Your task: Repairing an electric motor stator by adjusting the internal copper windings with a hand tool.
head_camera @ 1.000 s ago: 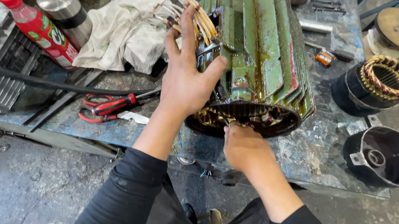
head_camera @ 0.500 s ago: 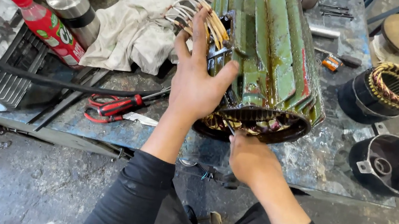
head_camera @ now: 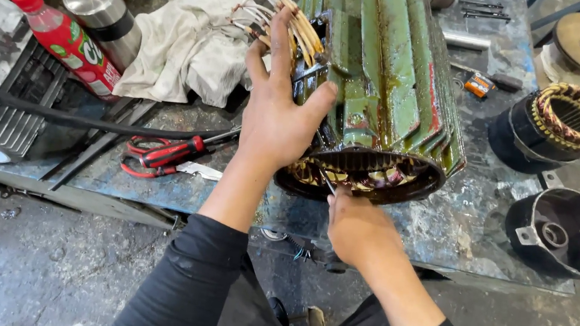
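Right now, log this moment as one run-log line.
left hand: flat on green motor housing | right hand: at housing's open end, thin tool held | windings: exposed | red-handled cutters: on bench, untouched

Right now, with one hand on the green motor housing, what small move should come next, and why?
Probably keep the left hand pressed flat on the green motor housing while the right hand works its thin tool a little further into the windings at the open end; the housing lies on its side and could roll.
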